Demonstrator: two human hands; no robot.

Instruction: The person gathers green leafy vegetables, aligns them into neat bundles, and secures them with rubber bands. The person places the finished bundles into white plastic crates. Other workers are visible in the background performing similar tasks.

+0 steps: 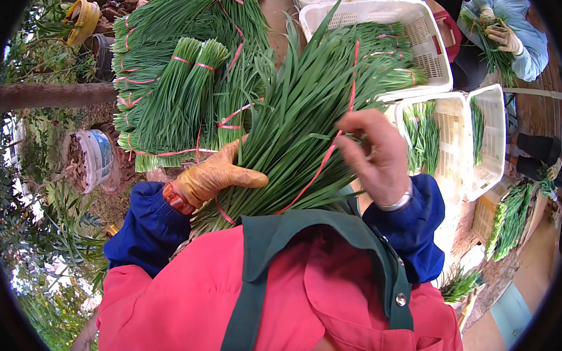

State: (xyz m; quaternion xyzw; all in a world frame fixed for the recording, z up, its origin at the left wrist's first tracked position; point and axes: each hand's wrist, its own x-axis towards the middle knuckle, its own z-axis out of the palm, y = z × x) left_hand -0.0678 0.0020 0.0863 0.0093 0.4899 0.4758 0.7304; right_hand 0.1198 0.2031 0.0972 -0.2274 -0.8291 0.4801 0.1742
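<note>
A large loose bunch of long flat green leaves, apparently Chinese chives (293,127), lies across my front. My left hand (216,174), in a yellowish glove, grips the bunch near its lower end, thumb on top. A pink tie strip (319,166) runs diagonally over the leaves. Bare and slightly blurred, my right hand (378,158) pinches this strip between thumb and fingers, and the strip's upper length rises beyond my fingertips. A second piece of pink tie (224,213) shows around the stems below my left hand. The stem ends are partly hidden by my clothing.
Tied chive bundles (172,95) are stacked at the left front. White plastic crates (372,11) holding bundles stand ahead and right. Another person (504,30) in blue sleeves holds chives at the upper right. A bucket (89,159) and a tree trunk (50,95) are at left.
</note>
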